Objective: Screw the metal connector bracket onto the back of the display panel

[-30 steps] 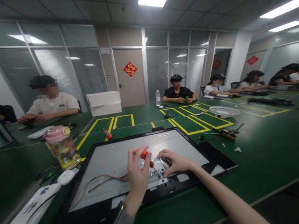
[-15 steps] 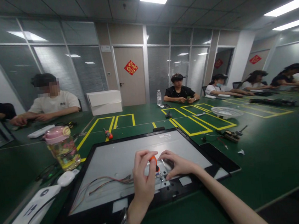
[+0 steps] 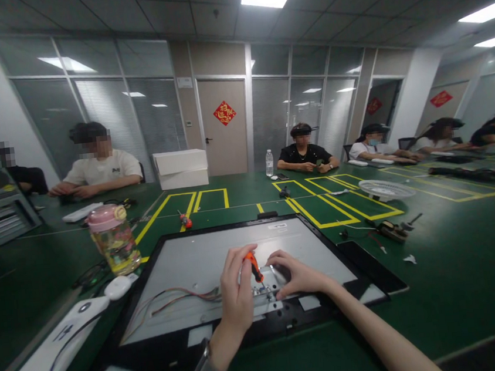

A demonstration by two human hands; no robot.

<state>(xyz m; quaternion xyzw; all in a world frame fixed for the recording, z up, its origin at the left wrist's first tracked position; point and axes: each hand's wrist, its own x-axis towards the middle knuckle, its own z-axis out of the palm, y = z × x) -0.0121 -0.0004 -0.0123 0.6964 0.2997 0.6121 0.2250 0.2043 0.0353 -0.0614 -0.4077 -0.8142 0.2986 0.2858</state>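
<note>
My left hand [image 3: 236, 284] grips an orange and black screwdriver [image 3: 254, 266], its tip pointing down and slightly right. Under that tip is a small metal bracket with screws [image 3: 263, 291] near the front edge of a flat display panel [image 3: 192, 251]. My right hand [image 3: 299, 274] curves around the right side of the bracket, thumb and fingers apart with the fingertips against the metal, so it seems to steady the piece. The panel lies back side up, grey within a black frame. Thin coloured wires [image 3: 183, 292] run left from the bracket area.
A pink-lidded bottle [image 3: 114, 241] and a white device with a cable [image 3: 65, 346] stand left. Beyond the panel lies a red tool [image 3: 185, 220]. A black flat slab [image 3: 373, 266] lies right. White boxes [image 3: 181, 169] and several seated people are across the table.
The view has swung slightly left, so things sit further right. My left fingers have shifted on the screwdriver, and more of its shaft shows. My right hand stays at the bracket.
</note>
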